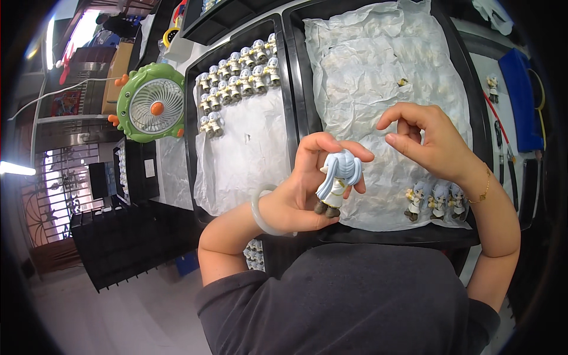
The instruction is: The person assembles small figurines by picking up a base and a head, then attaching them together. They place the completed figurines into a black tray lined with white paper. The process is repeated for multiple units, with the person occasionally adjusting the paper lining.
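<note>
The left hand (296,195) holds a small figurine (337,183) with long pale-blue hair and a white outfit, its fingers (316,145) curled over the head from above and the thumb underneath near the dark feet, so the figure sits tilted in the palm with its side turned up toward the eyes, a grip that reads as one for close looking. The right hand (432,145) hovers just beside it over the right black tray (467,89), holding nothing that can be seen; its thumb and forefinger stand narrowly apart in a pinch, the rest loosely bent. That tray is lined with crumpled white paper (367,65), likely to cushion painted parts. Three matching figures (438,200) stand in a row at its near edge, close to the right wrist, and one tiny piece (403,82) lies alone farther up. The left tray (190,118) carries rows of pale unfinished figures (236,77) at its far end. A green fan (152,103) stands beside it on the surface
</note>
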The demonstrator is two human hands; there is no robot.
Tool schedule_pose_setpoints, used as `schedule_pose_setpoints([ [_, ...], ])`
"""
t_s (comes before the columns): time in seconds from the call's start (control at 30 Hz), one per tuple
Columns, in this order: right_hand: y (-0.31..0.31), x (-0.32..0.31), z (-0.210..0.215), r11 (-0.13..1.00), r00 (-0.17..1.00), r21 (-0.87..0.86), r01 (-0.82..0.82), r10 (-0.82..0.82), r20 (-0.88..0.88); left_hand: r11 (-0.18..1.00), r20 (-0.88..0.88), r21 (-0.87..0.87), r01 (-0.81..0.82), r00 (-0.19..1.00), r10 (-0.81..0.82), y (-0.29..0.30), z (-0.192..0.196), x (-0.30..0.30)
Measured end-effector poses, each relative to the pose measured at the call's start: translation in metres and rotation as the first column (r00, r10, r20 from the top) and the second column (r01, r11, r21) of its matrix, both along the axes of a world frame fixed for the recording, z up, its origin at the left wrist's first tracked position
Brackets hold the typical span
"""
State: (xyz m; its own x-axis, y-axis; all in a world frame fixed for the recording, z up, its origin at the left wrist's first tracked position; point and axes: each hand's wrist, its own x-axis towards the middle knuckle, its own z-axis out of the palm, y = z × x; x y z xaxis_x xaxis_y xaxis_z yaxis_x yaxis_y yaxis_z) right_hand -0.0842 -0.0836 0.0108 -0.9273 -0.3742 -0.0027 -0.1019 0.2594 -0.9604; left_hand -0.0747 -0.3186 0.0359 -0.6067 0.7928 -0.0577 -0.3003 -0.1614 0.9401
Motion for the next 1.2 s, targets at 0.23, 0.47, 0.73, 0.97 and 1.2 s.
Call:
schedule_pose_setpoints([
  [0.23,0.000,-0.001,0.004,0.999,0.999,0.036,-0.028,0.027,0.029,0.997,-0.465,-0.082,0.002,0.884,-0.040,-0.003,-0.006,-0.006],
  [0.47,-0.001,0.000,-0.002,0.999,0.999,0.040,-0.020,0.021,-0.028,0.747,-0.921,-0.388,-0.540,0.242,-0.304,0.002,0.009,-0.007],
  [0.73,-0.002,0.001,-0.002,0.999,0.999,0.038,-0.016,0.017,-0.031,0.740,-0.934,-0.350,-0.574,0.159,-0.319,-0.003,0.005,-0.012],
  [0.97,-0.003,0.000,0.000,0.997,0.999,0.066,-0.025,0.026,-0.018,0.775,-0.928,-0.367,-0.515,0.255,-0.270,-0.009,0.008,-0.015],
  [1.2,-0.004,0.001,0.001,0.997,0.999,0.074,-0.007,0.004,0.032,0.551,-0.922,-0.020,-0.834,0.228,0.312,-0.094,0.035,-0.094],
])
